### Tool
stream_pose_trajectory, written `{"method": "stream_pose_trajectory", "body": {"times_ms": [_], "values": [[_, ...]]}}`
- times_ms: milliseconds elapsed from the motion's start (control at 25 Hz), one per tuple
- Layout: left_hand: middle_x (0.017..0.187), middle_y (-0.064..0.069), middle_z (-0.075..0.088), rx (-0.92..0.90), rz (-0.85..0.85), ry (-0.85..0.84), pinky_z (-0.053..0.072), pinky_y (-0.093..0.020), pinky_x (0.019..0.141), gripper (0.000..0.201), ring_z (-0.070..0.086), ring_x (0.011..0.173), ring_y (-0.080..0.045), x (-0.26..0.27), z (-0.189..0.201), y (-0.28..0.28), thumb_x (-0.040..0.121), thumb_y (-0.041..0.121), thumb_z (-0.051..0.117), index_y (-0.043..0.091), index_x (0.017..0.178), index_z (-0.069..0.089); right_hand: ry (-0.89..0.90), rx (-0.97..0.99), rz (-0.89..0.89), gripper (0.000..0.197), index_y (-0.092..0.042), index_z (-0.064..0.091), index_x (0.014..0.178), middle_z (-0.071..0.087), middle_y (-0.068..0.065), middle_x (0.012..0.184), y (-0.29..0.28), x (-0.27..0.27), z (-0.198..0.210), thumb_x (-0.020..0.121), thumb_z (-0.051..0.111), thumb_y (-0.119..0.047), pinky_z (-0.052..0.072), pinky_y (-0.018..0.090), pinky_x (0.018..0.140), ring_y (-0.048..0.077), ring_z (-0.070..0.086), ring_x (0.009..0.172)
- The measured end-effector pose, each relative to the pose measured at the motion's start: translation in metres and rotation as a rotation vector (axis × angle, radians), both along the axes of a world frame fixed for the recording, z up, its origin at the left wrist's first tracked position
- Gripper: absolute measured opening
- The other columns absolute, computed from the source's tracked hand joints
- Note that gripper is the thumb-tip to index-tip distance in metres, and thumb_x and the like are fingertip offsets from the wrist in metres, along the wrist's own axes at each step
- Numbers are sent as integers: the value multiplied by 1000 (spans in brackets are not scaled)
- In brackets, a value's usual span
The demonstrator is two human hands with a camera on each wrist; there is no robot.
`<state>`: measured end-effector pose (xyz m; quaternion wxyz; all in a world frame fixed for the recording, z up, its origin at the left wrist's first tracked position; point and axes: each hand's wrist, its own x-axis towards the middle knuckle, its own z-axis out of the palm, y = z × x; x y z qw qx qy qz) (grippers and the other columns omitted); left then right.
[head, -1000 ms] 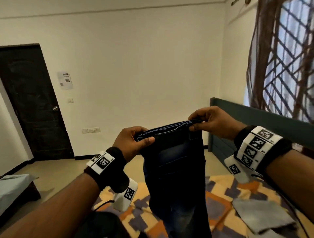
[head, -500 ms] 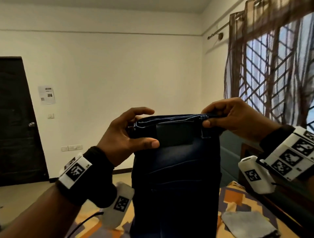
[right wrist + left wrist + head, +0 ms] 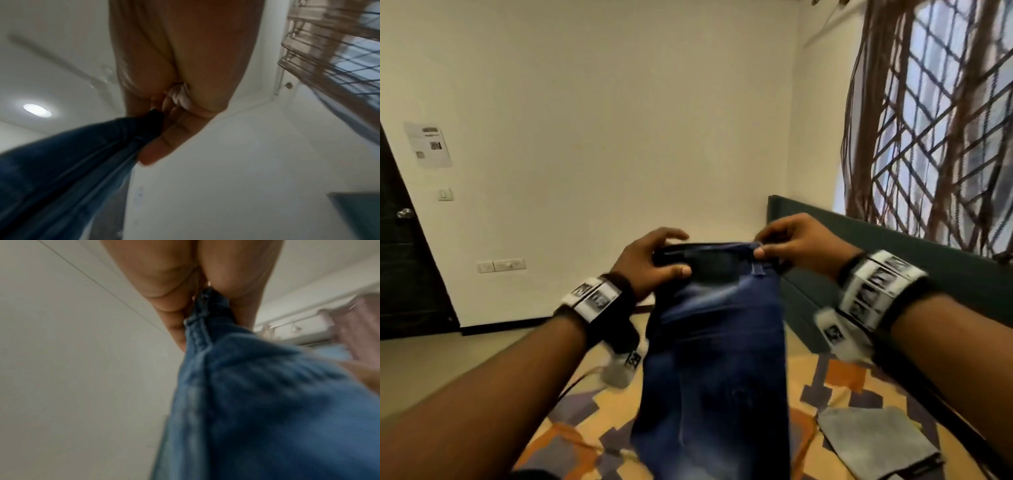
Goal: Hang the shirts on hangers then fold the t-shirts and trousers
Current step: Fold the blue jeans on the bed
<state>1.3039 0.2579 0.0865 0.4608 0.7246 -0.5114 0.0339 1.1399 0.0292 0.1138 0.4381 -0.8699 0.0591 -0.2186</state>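
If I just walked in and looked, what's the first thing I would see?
The dark blue jeans, right in the middle, hanging down over the patterned bedspread. The left hand and the right hand each pinch one end of the waistband. Next you'd spot the folded grey cloth on the bed at the lower right, and the window with brown curtains above it.

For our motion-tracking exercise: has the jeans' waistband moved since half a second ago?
Yes, downward. The jeans' waistband now sits below the top edge of the green headboard; half a second ago it was held above that edge.
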Motion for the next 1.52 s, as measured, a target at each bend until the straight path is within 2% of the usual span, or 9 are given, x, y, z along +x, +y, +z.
{"method": "stream_pose_trajectory", "body": {"times_ms": [160, 400, 640, 800, 1000, 1160, 1320, 1440, 1520], "values": [[158, 1, 14, 544, 456, 8, 20, -58, 109, 89, 8, 145, -30, 96, -113, -118, 80, 57, 63, 35, 149, 12, 267, -135, -278, 48, -14, 62, 119, 63, 6, 118, -108, 115, -123, 83, 71, -44, 52, 38, 89, 24, 61, 105], [137, -7, 50, 966, 252, 520, 41, -30, 98, 57, 51, 123, -26, 67, -376, -101, 86, 16, 66, 15, 138, 42, 1096, -253, -1, 22, -7, 73, 93, 72, 13, 98, -109, 106, -408, 83, 71, -27, 49, 29, 80, 28, 65, 94], [117, -13, 64, 1142, 354, 931, 46, -27, 90, 32, 61, 106, -28, 15, -596, -52, 87, 11, 62, 9, 120, 60, 1171, 160, -63, 17, -18, 66, 68, 64, -4, 69, -56, 80, -598, 83, 67, -12, 44, 25, 66, 15, 57, 67], [125, -12, 59, 1182, 435, 1141, 42, -30, 89, 44, 56, 114, -30, -29, -702, -26, 88, 20, 65, 9, 128, 52, 1248, 479, -190, 27, -24, 63, 60, 59, -7, 62, -6, 33, -729, 81, 63, -6, 45, 27, 65, 16, 55, 64], [122, -5, 59, 958, 463, 1251, 40, -21, 86, 55, 55, 112, -20, -54, -760, -4, 85, 22, 69, 11, 134, 47, 1130, 875, -501, 31, -30, 57, 92, 59, 2, 80, 56, -15, -805, 71, 75, -18, 51, 44, 68, 27, 59, 70], [98, -5, 68, 875, 531, 1506, 53, -32, 80, 48, 65, 95, -23, -72, -767, 6, 66, 39, 81, 13, 103, 65, 1030, 918, -487, 21, -18, 55, 84, 46, -1, 65, 74, -13, -810, 83, 71, -5, 37, 25, 43, 13, 43, 49], [88, -1, 70, 713, 599, 1542, 54, -29, 70, 42, 67, 84, -17, -90, -766, 25, 67, 23, 85, 6, 101, 66, 904, 941, -518, 30, -23, 49, 67, 47, -9, 63, 86, -28, -810, 86, 64, -6, 35, 27, 59, 10, 42, 62], [88, 1, 70, 700, 569, 1503, 55, -25, 69, 46, 65, 82, -13, -102, -765, 34, 64, 33, 86, 12, 99, 63, 818, 1106, -606, 24, -24, 55, 88, 59, -12, 70, 96, -38, -805, 87, 63, -2, 46, 26, 58, 11, 54, 66], [83, -5, 70, 713, 575, 1566, 56, -29, 70, 29, 66, 79, -18, -105, -762, 33, 69, 29, 83, 13, 86, 65, 816, 1215, -505, 28, -12, 59, 108, 72, 3, 95, 99, -35, -802, 85, 66, 2, 57, 35, 77, 21, 68, 89]]}}
